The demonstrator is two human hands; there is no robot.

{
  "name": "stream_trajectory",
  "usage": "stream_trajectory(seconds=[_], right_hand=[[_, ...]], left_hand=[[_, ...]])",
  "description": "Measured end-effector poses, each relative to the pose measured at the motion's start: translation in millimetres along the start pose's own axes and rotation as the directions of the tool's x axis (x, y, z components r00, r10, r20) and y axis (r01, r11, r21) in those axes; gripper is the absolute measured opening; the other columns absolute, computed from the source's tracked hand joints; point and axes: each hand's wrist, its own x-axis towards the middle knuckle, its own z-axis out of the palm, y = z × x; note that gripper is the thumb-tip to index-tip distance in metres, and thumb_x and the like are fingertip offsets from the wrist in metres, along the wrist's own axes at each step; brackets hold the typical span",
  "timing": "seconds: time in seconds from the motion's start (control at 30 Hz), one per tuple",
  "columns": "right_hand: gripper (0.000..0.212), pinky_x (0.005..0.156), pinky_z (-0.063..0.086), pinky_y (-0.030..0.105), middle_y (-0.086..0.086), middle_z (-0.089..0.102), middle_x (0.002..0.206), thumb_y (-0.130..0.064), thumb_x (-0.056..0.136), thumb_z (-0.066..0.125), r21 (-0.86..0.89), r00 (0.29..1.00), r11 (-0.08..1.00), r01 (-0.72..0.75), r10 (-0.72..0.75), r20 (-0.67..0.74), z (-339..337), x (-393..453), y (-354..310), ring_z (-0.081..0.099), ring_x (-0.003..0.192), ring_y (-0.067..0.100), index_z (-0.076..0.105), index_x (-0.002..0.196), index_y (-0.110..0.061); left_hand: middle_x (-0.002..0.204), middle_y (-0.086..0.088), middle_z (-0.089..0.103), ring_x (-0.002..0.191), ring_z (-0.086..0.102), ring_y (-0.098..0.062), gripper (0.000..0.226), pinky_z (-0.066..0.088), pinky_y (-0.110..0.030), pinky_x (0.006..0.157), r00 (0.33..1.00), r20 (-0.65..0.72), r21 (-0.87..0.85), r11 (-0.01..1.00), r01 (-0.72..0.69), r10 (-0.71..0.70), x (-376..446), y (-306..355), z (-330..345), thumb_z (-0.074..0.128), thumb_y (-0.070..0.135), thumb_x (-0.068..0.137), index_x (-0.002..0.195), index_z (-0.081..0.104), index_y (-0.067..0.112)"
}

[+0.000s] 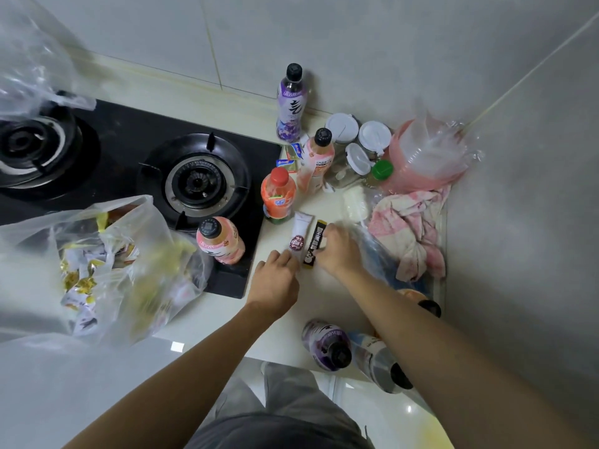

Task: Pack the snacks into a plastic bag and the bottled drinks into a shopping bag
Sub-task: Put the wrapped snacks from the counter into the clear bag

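Two snack sticks lie side by side on the white counter [327, 286]: a white stick [300, 233] and a black stick [315, 243]. My left hand [277, 280] touches the white stick's near end, fingers curled. My right hand [338, 249] pinches the black stick. A clear plastic bag [107, 264] full of yellow and white snacks sits at left. Bottled drinks stand around: purple [289, 103], pink [316, 158], orange [278, 192], pink on the stove [221, 239], and a purple one [327, 343] near the front edge.
A black two-burner gas stove [129, 163] fills the left. Lidded jars [356, 147], a pink tub in plastic [424, 157] and a pink cloth [411, 228] crowd the right corner against the walls. Small sachets [290, 157] lie by the pink bottle. A dark bottle [382, 361] stands near the front edge.
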Motion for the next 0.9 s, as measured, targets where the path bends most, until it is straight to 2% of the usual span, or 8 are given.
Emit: stream_trajectory(seconds=[0.07, 0.17, 0.23, 0.37, 0.47, 0.57, 0.77, 0.9], right_hand=[[0.042, 0.084, 0.055, 0.040, 0.013, 0.070, 0.112, -0.024, 0.086, 0.081, 0.069, 0.998, 0.996, -0.056, 0.057, -0.013, 1, 3, -3, 0.066, 0.105, 0.034, 0.063, 0.120, -0.006], [0.047, 0.081, 0.058, 0.042, 0.011, 0.071, 0.106, -0.034, 0.082, 0.085, 0.082, 0.993, 0.991, -0.109, 0.112, -0.028, 7, 4, -4, 0.068, 0.101, 0.034, 0.063, 0.114, -0.009], [0.044, 0.081, 0.058, 0.042, 0.011, 0.070, 0.104, -0.028, 0.080, 0.085, 0.072, 0.991, 0.989, -0.132, 0.134, -0.030, 10, 5, -4, 0.068, 0.100, 0.034, 0.061, 0.113, -0.010], [0.035, 0.082, 0.059, 0.043, 0.012, 0.069, 0.103, -0.008, 0.081, 0.072, 0.082, 0.978, 0.975, -0.208, 0.204, 0.052, 10, 8, -4, 0.067, 0.099, 0.034, 0.062, 0.114, -0.008], [0.018, 0.067, 0.059, 0.039, 0.010, 0.071, 0.084, -0.010, 0.076, 0.064, 0.067, 0.968, 0.972, -0.226, 0.217, 0.126, 12, 7, -3, 0.072, 0.085, 0.034, 0.071, 0.093, -0.008], [0.013, 0.057, 0.048, 0.031, 0.009, 0.069, 0.076, -0.014, 0.077, 0.065, 0.057, 0.964, 0.972, -0.228, 0.217, 0.155, 12, 2, -4, 0.070, 0.078, 0.034, 0.072, 0.086, -0.008], [0.017, 0.059, 0.046, 0.030, 0.007, 0.066, 0.082, -0.019, 0.077, 0.072, 0.094, 0.969, 0.968, -0.230, 0.219, 0.116, 14, 1, -17, 0.065, 0.075, 0.029, 0.068, 0.089, -0.008], [0.015, 0.064, 0.055, 0.033, 0.009, 0.069, 0.080, -0.012, 0.080, 0.071, 0.110, 0.949, 0.955, -0.276, 0.253, 0.185, 11, -2, -19, 0.070, 0.079, 0.031, 0.071, 0.093, -0.005]], left_hand=[[0.107, -0.011, 0.053, 0.101, 0.053, -0.036, 0.024, 0.051, -0.047, 0.072, 0.991, -0.088, -0.090, 0.992, 0.092, -0.100, 7, -4, 1, 0.062, 0.022, 0.089, 0.109, 0.060, 0.009], [0.108, -0.015, 0.053, 0.102, 0.052, -0.035, 0.038, 0.052, -0.049, 0.074, 0.963, -0.097, -0.191, 0.954, 0.231, -0.253, 24, -3, 0, 0.064, 0.041, 0.095, 0.106, 0.054, 0.006], [0.116, -0.015, 0.053, 0.110, 0.051, -0.034, 0.045, 0.051, -0.046, 0.081, 0.953, -0.015, -0.180, 0.939, 0.295, -0.302, 34, 1, -2, 0.062, 0.047, 0.097, 0.111, 0.052, 0.005], [0.130, -0.017, 0.052, 0.124, 0.050, -0.034, 0.048, 0.047, -0.042, 0.094, 0.931, 0.096, -0.192, 0.911, 0.365, -0.353, 44, 2, -4, 0.066, 0.031, 0.095, 0.128, 0.047, 0.002], [0.112, -0.016, 0.063, 0.106, 0.062, -0.037, 0.029, 0.046, -0.039, 0.076, 0.913, 0.137, -0.301, 0.862, 0.408, -0.384, 41, 0, -7, 0.063, 0.018, 0.089, 0.115, 0.056, 0.006], [0.096, -0.010, 0.064, 0.085, 0.063, -0.033, 0.020, 0.042, -0.032, 0.068, 0.898, 0.182, -0.363, 0.821, 0.441, -0.402, 34, -5, -10, 0.058, 0.013, 0.086, 0.105, 0.062, 0.009], [0.090, -0.008, 0.064, 0.080, 0.065, -0.034, 0.017, 0.058, -0.040, 0.073, 0.852, 0.275, -0.453, 0.722, 0.523, -0.444, 17, -16, -18, 0.062, 0.023, 0.089, 0.100, 0.062, 0.010], [0.076, -0.004, 0.059, 0.065, 0.059, -0.021, 0.018, 0.044, -0.028, 0.050, 0.852, 0.296, -0.558, 0.645, 0.521, -0.432, 1, -22, -28, 0.066, 0.023, 0.091, 0.080, 0.054, 0.014]])
